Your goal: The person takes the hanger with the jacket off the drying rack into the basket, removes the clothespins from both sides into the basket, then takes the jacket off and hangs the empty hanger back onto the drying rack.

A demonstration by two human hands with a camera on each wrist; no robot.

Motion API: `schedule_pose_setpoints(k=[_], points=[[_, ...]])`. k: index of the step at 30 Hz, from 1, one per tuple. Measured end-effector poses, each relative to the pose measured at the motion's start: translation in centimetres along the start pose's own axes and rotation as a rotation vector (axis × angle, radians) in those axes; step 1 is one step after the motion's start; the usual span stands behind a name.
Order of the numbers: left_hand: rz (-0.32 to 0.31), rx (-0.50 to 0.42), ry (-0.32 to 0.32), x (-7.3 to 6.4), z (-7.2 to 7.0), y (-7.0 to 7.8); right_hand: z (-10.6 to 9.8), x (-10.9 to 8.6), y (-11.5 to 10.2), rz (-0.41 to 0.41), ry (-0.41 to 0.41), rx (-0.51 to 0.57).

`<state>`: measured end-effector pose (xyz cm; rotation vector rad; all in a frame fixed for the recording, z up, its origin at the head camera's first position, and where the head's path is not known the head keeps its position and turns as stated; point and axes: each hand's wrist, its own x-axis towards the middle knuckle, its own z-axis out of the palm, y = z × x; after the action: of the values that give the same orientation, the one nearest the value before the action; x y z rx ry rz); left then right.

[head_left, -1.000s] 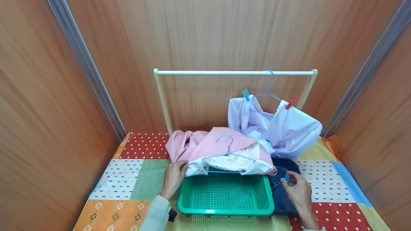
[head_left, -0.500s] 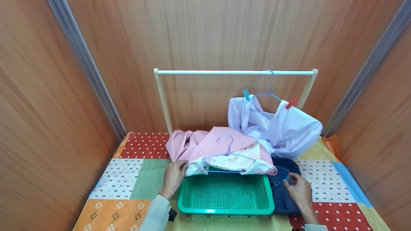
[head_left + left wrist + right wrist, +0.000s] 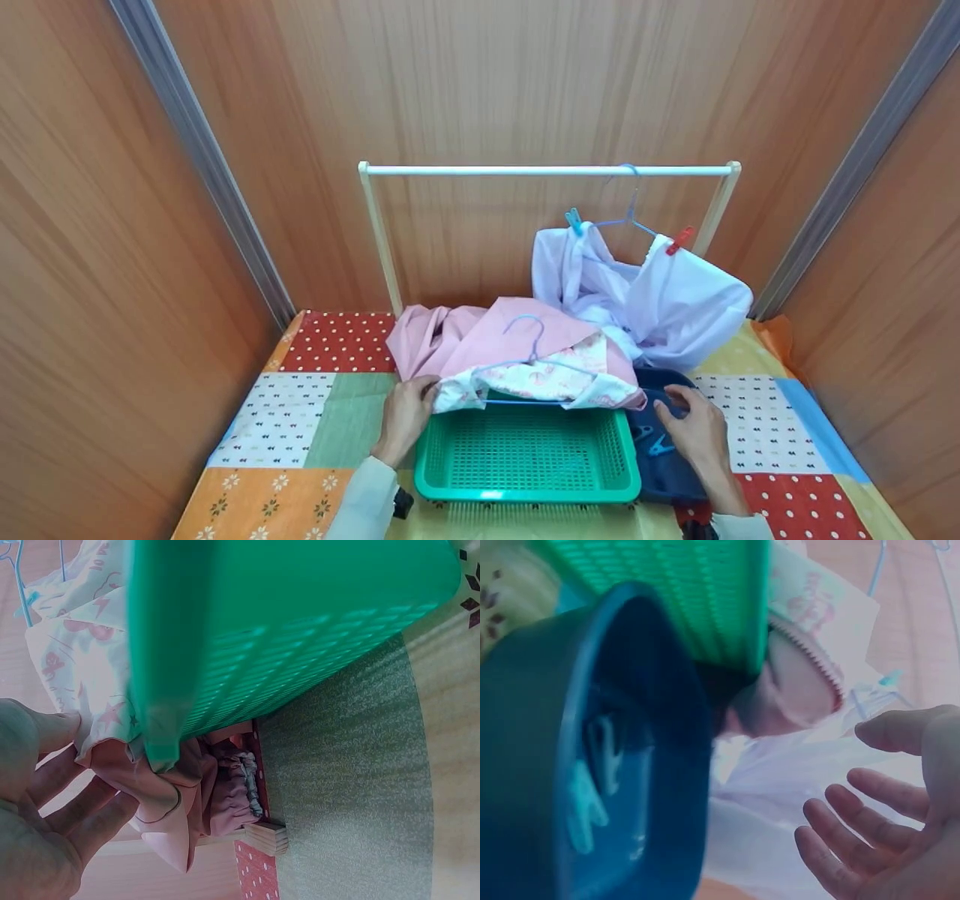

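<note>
A person's left hand [image 3: 405,416] pinches the edge of a pink garment [image 3: 517,322] between thumb and fingers, while the right hand [image 3: 697,431], fingers apart and holding nothing, hovers over a navy tray [image 3: 667,484] where two clothespins [image 3: 661,446] lie. The pink garment, with a white printed section facing the wearer, lies across the far part of a green basket [image 3: 525,496], and a blue hanger [image 3: 533,359] sits at its near edge; how far the cloth wraps the wire cannot be told. Behind, a pale lilac garment [image 3: 694,300] hangs by a second hanger [image 3: 630,214] from a white rod [image 3: 487,170], held by a teal clip [image 3: 574,222] and a red clip [image 3: 679,240]. By that measure, one garment appears finished and the other only partway: the pink piece has its hanger but shows no clip and is not on the rod, so fastening and hanging it seem to be what is left. The basket's visible floor holds no further clothing.
</note>
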<state>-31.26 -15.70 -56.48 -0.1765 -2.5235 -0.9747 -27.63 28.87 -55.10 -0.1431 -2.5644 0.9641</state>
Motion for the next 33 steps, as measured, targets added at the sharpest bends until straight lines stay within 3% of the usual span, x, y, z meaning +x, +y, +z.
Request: schedule_pose_setpoints(k=[12,21,33], points=[[0.009,-0.010,-0.005,-0.1,-0.1,0.1,-0.1,0.5,-2.8,-0.204,0.044,0.048],[-0.001,-0.017,0.002,-0.1,0.1,0.1,1.0,1.3,-4.5,-0.379,0.085,0.070],[0.013,-0.004,0.010,0.1,0.0,0.0,3.0,1.8,-6.4,-0.495,0.030,0.127]])
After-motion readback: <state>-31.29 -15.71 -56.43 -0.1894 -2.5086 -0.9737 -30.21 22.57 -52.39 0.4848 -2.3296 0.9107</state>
